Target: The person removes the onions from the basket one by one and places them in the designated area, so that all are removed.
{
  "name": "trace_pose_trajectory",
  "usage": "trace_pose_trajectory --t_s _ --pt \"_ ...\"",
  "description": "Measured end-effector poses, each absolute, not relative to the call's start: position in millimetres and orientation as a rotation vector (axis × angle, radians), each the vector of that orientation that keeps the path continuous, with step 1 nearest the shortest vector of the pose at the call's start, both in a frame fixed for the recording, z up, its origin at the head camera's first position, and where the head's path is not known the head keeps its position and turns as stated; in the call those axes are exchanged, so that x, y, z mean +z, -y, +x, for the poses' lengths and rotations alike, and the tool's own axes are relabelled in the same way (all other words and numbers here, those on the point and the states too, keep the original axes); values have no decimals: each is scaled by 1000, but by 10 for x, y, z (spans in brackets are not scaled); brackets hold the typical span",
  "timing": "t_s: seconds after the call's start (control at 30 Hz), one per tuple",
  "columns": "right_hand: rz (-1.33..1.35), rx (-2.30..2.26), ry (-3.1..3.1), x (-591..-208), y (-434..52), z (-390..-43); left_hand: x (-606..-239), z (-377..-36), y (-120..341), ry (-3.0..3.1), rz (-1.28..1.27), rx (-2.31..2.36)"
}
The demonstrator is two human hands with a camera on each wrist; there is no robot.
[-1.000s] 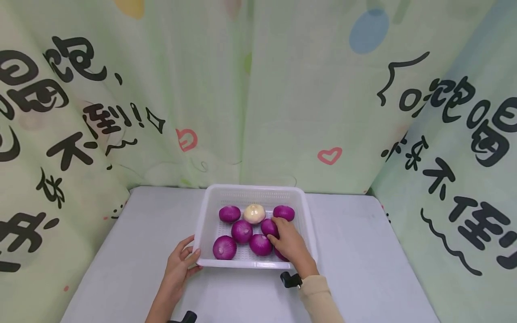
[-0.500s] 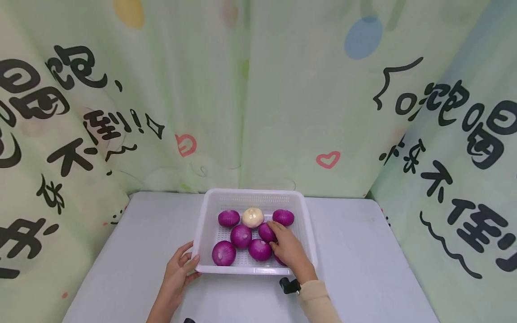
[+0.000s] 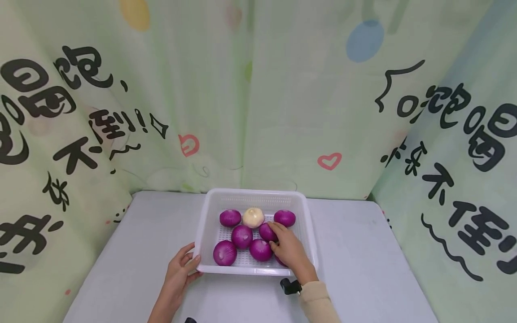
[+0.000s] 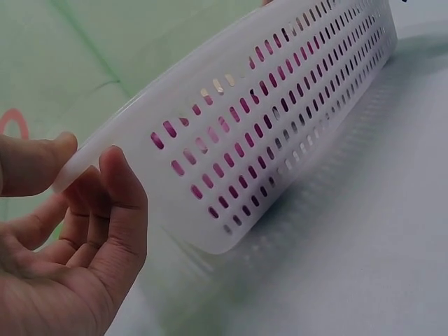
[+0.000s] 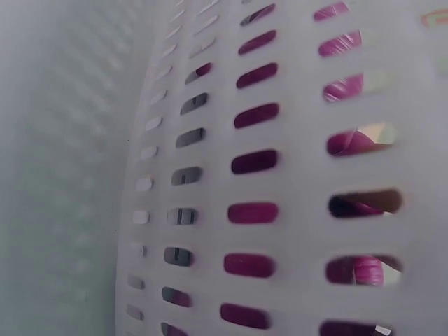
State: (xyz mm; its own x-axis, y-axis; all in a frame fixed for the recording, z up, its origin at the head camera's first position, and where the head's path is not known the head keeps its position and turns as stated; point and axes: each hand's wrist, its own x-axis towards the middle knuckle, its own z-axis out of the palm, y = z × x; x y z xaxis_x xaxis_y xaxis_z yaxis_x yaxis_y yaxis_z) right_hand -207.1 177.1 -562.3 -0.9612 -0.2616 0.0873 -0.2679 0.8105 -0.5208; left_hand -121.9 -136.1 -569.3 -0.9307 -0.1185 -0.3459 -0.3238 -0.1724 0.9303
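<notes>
In the head view a white plastic basket (image 3: pixel 258 270) holds several purple onions and one pale, peeled-looking bulb (image 3: pixel 253 217). My left hand (image 3: pixel 176 274) pinches the basket's near left corner; the left wrist view shows thumb above the rim and curled fingers below it. Reaching over the near right side, my right hand (image 3: pixel 294 253) has its fingers around a purple onion (image 3: pixel 267 232) right of the middle. Another onion (image 3: pixel 279 261) is mostly hidden beneath that hand. The right wrist view shows only the slotted basket wall (image 5: pixel 290 168), with purple behind it.
The basket stands on a white-covered table (image 3: pixel 351 251), close to its back edge. Pale green curtains (image 3: pixel 282 112) with black lettering hang behind and on both sides. A black wrist mount (image 3: pixel 290 286) sits below my right hand, near the basket's front wall.
The head view has tilted slightly, so the whole scene sits a little lower in it. Both hands keep nearly the same places at the basket and the onion.
</notes>
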Motion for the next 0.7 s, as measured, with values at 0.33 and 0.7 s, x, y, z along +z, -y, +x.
trace_pose_trajectory --t_s 0.33,0.7 --pt "387 839 2987 -5638 -1795 -2100 -5694 -1244 1333 -1937 -525 2254" --pt "259 863 3016 -5619 -1772 -2120 -5713 -1267 1333 -1937 -507 2282"
